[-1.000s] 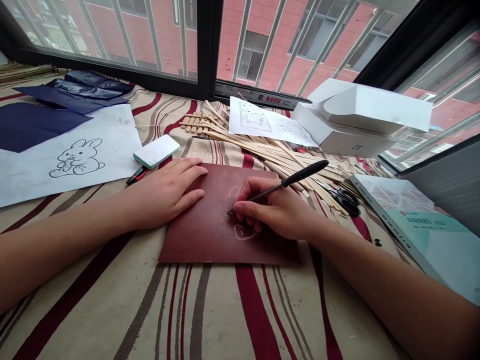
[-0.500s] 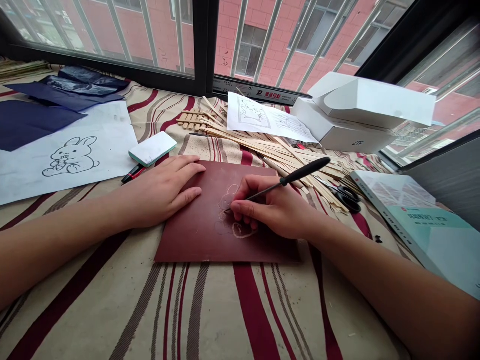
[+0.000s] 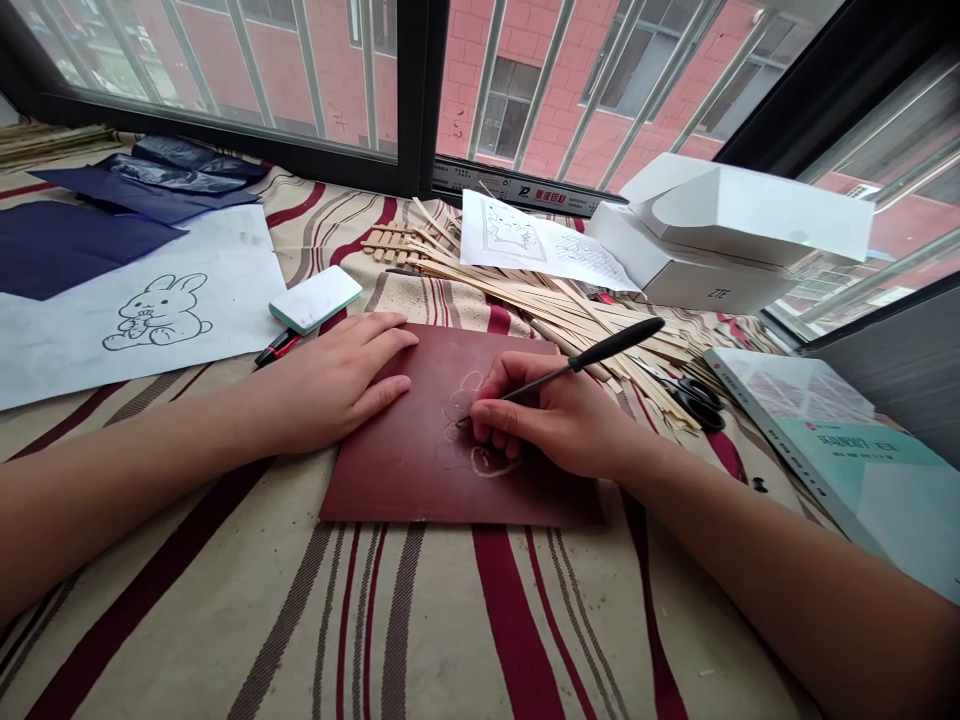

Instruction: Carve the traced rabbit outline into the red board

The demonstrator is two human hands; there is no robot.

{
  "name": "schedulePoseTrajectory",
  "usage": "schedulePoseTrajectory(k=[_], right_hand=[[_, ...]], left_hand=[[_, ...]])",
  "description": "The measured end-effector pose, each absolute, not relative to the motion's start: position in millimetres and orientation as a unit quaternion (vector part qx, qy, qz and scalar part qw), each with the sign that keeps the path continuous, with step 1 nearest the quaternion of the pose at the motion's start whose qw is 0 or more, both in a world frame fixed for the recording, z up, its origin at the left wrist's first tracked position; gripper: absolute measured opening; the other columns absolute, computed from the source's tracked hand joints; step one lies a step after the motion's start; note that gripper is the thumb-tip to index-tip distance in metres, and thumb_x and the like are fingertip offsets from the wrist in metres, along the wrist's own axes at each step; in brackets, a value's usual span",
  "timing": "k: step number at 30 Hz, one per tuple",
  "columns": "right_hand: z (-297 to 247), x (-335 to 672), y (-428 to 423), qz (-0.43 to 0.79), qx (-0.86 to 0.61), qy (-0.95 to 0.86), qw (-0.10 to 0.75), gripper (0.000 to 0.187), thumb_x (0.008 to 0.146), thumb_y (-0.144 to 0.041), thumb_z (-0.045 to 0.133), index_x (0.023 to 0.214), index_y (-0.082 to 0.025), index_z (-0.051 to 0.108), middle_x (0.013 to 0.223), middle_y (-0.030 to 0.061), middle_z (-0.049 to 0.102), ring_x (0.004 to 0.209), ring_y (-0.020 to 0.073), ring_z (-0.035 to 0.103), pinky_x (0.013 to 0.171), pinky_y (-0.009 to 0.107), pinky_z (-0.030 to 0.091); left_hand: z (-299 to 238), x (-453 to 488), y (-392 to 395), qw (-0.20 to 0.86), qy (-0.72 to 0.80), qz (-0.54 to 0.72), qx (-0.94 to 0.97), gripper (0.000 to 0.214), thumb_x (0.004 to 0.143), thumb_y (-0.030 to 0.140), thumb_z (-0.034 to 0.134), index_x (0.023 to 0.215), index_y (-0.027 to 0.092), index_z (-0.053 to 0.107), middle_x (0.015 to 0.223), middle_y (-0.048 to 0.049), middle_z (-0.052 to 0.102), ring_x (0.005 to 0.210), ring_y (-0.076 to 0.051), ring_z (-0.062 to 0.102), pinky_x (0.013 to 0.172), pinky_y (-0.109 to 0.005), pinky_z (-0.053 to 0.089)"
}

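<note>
While the right hand (image 3: 555,420) pinches a stylus (image 3: 616,343), the left hand (image 3: 334,385) lies spread on maroon card (image 3: 390,470).

**A:** What lettering stands on the window side?
**B:** Fig. a: "ZTE", in dark capitals on the side of the white box (image 3: 716,295).
**A:** And below the glass?
**B:** Fig. b: a printed strip (image 3: 525,197) along the black window frame (image 3: 409,100), bearing a logo and characters too small to read surely.
**A:** The book (image 3: 817,420)?
**B:** Fig. c: Chinese characters on the teal cover band (image 3: 855,450), blurred.
</note>
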State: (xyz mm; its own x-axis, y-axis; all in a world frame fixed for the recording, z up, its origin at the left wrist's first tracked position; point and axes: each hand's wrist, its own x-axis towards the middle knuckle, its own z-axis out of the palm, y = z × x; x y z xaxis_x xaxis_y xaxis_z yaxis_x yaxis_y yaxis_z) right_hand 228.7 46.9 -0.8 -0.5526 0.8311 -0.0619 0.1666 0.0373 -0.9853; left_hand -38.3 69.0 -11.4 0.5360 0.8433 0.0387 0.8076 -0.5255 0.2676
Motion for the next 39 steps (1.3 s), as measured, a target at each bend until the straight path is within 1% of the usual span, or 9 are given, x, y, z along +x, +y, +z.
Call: schedulePoseTrajectory(k=[5,10,13,16,22,27,31,39], right_hand=[[0,230,47,0.562,-0.381,-0.682,0.272,0.027,0.086,-0.031,0.086,0.084,-0.016,0.063,0.073,0.0008,0.071,0.057,0.0094,0.061,0.052,0.021,0.052],[1,231,46,0.528,-0.389,-0.707,0.265,0.019,0.092,-0.028,0.075,0.086,-0.017,0.060,0.074,0.0010,0.071,0.057,0.0091,0.062,0.052,0.020,0.052],[2,230,45,0.519,-0.389,-0.713,0.266,0.017,0.093,-0.026,0.070,0.085,-0.017,0.059,0.072,0.0009,0.070,0.055,0.0084,0.061,0.051,0.020,0.052],[3,230,46,0.518,-0.392,-0.712,0.265,0.017,0.093,-0.026,0.070,0.086,-0.016,0.059,0.072,0.0007,0.069,0.054,0.0082,0.061,0.051,0.019,0.052],[1,230,45,0.536,-0.392,-0.697,0.270,0.017,0.093,-0.025,0.071,0.084,-0.015,0.060,0.070,0.0004,0.068,0.055,0.0080,0.061,0.051,0.019,0.053],[-1,229,46,0.553,-0.376,-0.687,0.286,0.019,0.088,-0.026,0.077,0.084,-0.015,0.062,0.070,-0.0001,0.068,0.054,0.0073,0.060,0.050,0.018,0.052],[0,229,47,0.529,-0.389,-0.703,0.274,0.018,0.092,-0.027,0.073,0.085,-0.016,0.061,0.071,0.0000,0.069,0.054,0.0076,0.060,0.050,0.019,0.052],[3,228,43,0.514,-0.404,-0.708,0.268,0.015,0.092,-0.024,0.069,0.084,-0.017,0.058,0.069,-0.0005,0.068,0.053,0.0086,0.060,0.049,0.020,0.050]], left_hand=[[-15,-41,71,0.108,0.464,0.089,0.875,0.071,0.102,0.060,0.031,0.150,0.014,0.056,0.166,-0.0169,0.047,0.157,-0.035,0.040,0.135,-0.055,0.030],[-23,-44,73,0.087,0.446,0.124,0.882,0.073,0.104,0.065,0.029,0.148,0.015,0.058,0.163,-0.0156,0.050,0.154,-0.035,0.043,0.133,-0.053,0.033],[-20,-43,73,0.095,0.451,0.112,0.880,0.073,0.103,0.063,0.030,0.148,0.013,0.058,0.163,-0.0169,0.050,0.154,-0.036,0.043,0.133,-0.054,0.033],[-14,-40,71,0.109,0.462,0.090,0.876,0.072,0.102,0.060,0.031,0.149,0.011,0.057,0.165,-0.0183,0.047,0.156,-0.036,0.041,0.134,-0.056,0.030],[-11,-38,70,0.114,0.473,0.079,0.870,0.074,0.101,0.060,0.030,0.151,0.012,0.056,0.168,-0.0180,0.045,0.158,-0.036,0.039,0.134,-0.055,0.029],[-13,-39,70,0.112,0.469,0.084,0.872,0.073,0.101,0.060,0.031,0.151,0.012,0.056,0.167,-0.0185,0.046,0.157,-0.035,0.040,0.134,-0.056,0.030],[-13,-39,71,0.111,0.468,0.092,0.872,0.073,0.101,0.060,0.033,0.149,0.011,0.057,0.166,-0.0189,0.046,0.157,-0.036,0.040,0.134,-0.057,0.030],[-11,-39,70,0.113,0.463,0.092,0.874,0.072,0.100,0.059,0.032,0.148,0.010,0.058,0.165,-0.0193,0.047,0.157,-0.037,0.040,0.134,-0.057,0.028]])
